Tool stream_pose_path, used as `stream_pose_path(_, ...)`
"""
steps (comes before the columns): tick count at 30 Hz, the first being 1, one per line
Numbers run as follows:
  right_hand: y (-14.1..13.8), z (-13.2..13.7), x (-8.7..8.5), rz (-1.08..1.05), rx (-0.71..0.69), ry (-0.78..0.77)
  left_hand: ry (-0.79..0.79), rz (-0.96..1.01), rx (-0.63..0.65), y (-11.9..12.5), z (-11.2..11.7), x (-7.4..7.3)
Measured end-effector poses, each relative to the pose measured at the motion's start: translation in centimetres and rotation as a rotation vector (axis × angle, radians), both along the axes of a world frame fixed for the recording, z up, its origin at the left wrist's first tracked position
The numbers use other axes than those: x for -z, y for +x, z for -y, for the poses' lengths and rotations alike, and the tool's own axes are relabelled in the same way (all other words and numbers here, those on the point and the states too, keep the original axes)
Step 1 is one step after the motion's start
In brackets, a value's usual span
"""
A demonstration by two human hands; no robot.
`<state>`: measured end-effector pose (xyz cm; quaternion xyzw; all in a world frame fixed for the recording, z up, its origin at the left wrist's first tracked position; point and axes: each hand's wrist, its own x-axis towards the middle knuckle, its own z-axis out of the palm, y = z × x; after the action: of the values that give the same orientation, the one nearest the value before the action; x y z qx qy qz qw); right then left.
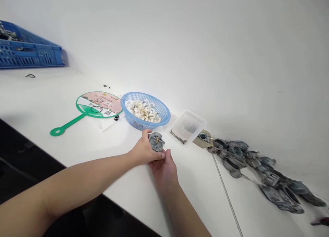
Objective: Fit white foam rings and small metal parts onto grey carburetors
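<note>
Between my two hands sits a grey die-cast carburetor body (156, 142) with a small brass jet in its middle. My left hand (144, 149) reaches in from the left and grips its left side, fingers over the edge. My right hand (163, 169) lies beneath it and supports the lower edge, with the fingertips of both hands meeting there. The underside of the part is hidden by my fingers. Both hands are close to the front of a blue plastic basket (145, 111) holding white rings.
A clear plastic box (187, 127) with screws, a cardboard piece (203, 138) and a heap of grey carburetor castings (272, 178) line the white table (51, 96) by the wall. There are also a green hand fan (99, 104), a thin metal rod (226, 192) and a blue crate (31, 50).
</note>
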<state>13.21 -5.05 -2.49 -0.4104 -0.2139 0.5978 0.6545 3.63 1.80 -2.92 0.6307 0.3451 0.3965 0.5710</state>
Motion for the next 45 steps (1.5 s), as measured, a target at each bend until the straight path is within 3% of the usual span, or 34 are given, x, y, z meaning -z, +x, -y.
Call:
stream_pose_path(9,0.9,0.1,-0.4,0.028,0.002,-0.063,0.218,-0.046,0.019,-0.3,-0.1,-0.5)
stream_pose_path(12,1.2,0.0,-0.2,0.065,0.002,-0.071,0.215,-0.050,0.022,-0.3,-0.4,-0.2)
stream_pose_path(19,2.1,0.2,-0.4,0.192,0.004,-0.208,0.120,-0.105,0.200,-0.7,-1.3,-0.1)
stream_pose_path(27,3.0,0.1,-1.3,0.250,0.058,-0.219,0.264,-0.222,0.282,-0.9,-1.7,0.0)
stream_pose_path(37,3.1,-0.1,-1.1,0.299,0.024,-0.243,0.281,-0.306,0.257,-0.7,-1.8,0.2)
stream_pose_path(45,2.9,-0.1,-0.9,0.298,0.097,-0.254,0.421,-0.361,0.153,-0.2,-2.0,0.6)
